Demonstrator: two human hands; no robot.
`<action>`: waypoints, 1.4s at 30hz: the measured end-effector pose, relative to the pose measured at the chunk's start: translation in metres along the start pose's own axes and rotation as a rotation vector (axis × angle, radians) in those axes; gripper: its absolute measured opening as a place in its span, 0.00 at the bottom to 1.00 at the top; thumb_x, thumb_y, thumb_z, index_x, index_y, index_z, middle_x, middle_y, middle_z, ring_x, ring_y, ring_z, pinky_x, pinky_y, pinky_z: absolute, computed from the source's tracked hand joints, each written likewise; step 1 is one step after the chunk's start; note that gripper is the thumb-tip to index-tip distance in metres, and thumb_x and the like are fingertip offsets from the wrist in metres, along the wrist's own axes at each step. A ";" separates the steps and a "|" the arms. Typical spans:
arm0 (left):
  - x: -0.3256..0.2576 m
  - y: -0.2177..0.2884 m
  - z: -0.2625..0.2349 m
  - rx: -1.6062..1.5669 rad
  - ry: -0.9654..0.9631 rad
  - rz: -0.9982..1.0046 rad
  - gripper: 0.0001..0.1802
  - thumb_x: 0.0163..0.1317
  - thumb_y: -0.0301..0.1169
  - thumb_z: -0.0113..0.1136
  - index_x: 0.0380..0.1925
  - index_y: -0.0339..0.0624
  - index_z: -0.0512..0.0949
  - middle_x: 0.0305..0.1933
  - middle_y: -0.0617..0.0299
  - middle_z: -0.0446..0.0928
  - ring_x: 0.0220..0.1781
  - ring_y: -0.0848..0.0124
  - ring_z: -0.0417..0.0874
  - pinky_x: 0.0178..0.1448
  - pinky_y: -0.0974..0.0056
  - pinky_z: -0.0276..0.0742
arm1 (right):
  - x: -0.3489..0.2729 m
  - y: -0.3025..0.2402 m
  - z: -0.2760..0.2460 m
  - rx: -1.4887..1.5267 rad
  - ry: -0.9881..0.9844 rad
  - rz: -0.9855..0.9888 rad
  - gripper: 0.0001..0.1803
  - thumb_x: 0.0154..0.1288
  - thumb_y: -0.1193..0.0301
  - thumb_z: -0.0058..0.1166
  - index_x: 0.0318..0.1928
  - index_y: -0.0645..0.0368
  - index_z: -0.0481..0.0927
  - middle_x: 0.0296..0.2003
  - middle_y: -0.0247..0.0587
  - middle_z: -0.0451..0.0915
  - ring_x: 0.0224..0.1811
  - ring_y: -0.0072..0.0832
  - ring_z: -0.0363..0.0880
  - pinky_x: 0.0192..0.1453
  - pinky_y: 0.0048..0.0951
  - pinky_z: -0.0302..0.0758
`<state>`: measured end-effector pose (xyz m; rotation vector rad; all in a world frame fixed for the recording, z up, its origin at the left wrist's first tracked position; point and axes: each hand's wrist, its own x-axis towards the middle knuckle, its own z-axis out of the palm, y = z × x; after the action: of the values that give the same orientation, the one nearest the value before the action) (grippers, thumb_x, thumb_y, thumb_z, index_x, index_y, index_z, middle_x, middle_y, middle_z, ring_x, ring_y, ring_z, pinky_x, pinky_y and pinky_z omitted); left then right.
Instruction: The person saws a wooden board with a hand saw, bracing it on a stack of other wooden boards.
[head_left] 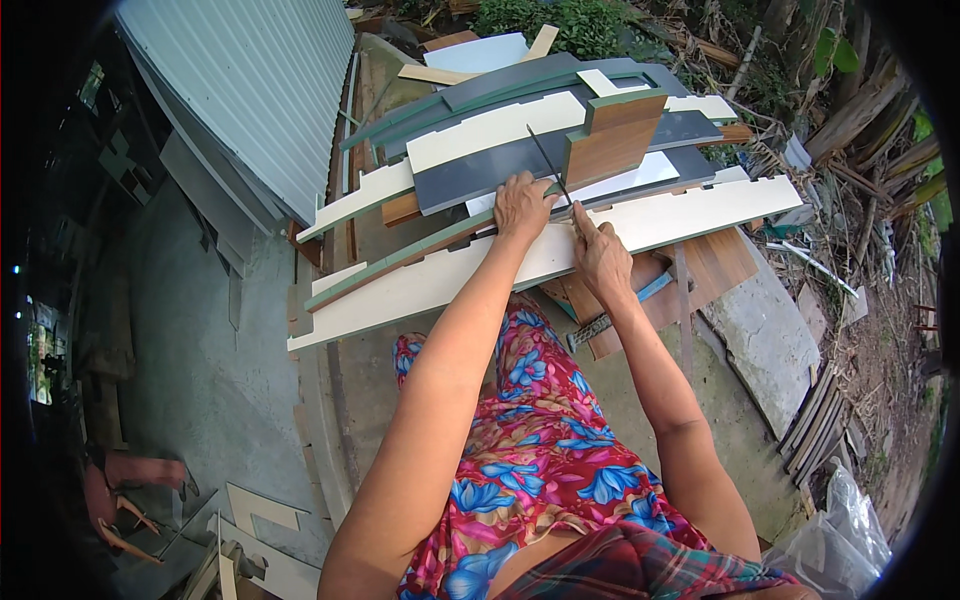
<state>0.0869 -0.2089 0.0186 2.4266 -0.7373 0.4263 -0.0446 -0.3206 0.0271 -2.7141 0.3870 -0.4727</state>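
Note:
My left hand (525,207) is closed over the right end of a long, narrow green-edged board strip (400,262), its fingers curled around the edge. The strip lies slanted on a long cream board (690,213) with small notches along its edge. In my right hand (603,262) is a long, thin dark tool (546,160), slim like a file or a narrow blade; its exact kind cannot be made out. My index finger stretches along its near end, and the shaft points away and up to the left, close beside the strip's end.
Dark grey panels (480,172) and cream notched strips (495,127) are stacked beyond my hands, with a brown board (615,135) standing upright among them. Left is a corrugated metal wall (260,90). A hammer-like tool (592,330) lies near the right; a red chair (130,490) stands lower left.

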 end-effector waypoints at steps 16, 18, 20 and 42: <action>0.001 0.000 0.003 -0.011 0.017 -0.040 0.12 0.57 0.41 0.71 0.40 0.53 0.88 0.40 0.58 0.78 0.49 0.57 0.78 0.53 0.52 0.70 | -0.048 0.014 -0.016 -0.071 -0.021 -0.033 0.27 0.70 0.70 0.48 0.69 0.42 0.71 0.35 0.53 0.77 0.39 0.51 0.82 0.42 0.49 0.79; 0.002 0.000 0.002 -0.011 0.005 -0.038 0.13 0.57 0.41 0.70 0.41 0.54 0.88 0.41 0.58 0.78 0.49 0.57 0.78 0.53 0.52 0.70 | -0.076 0.020 -0.027 -0.055 -0.037 -0.007 0.28 0.70 0.71 0.49 0.70 0.41 0.71 0.34 0.51 0.77 0.38 0.48 0.82 0.41 0.48 0.78; 0.003 -0.002 0.001 -0.009 -0.009 -0.037 0.13 0.57 0.42 0.70 0.41 0.54 0.88 0.41 0.58 0.79 0.49 0.58 0.78 0.53 0.52 0.70 | -0.082 0.021 -0.035 -0.039 -0.056 0.020 0.30 0.69 0.73 0.50 0.71 0.40 0.70 0.33 0.48 0.77 0.37 0.46 0.81 0.40 0.47 0.77; 0.002 -0.002 0.002 -0.022 0.002 -0.054 0.14 0.57 0.42 0.69 0.42 0.55 0.87 0.41 0.60 0.79 0.49 0.57 0.78 0.52 0.49 0.70 | -0.010 0.000 -0.002 -0.064 0.007 -0.003 0.28 0.69 0.68 0.49 0.69 0.38 0.72 0.34 0.53 0.77 0.37 0.50 0.83 0.41 0.48 0.79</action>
<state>0.0902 -0.2092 0.0168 2.4193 -0.6711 0.3977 -0.0543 -0.3181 0.0256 -2.7763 0.4066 -0.4779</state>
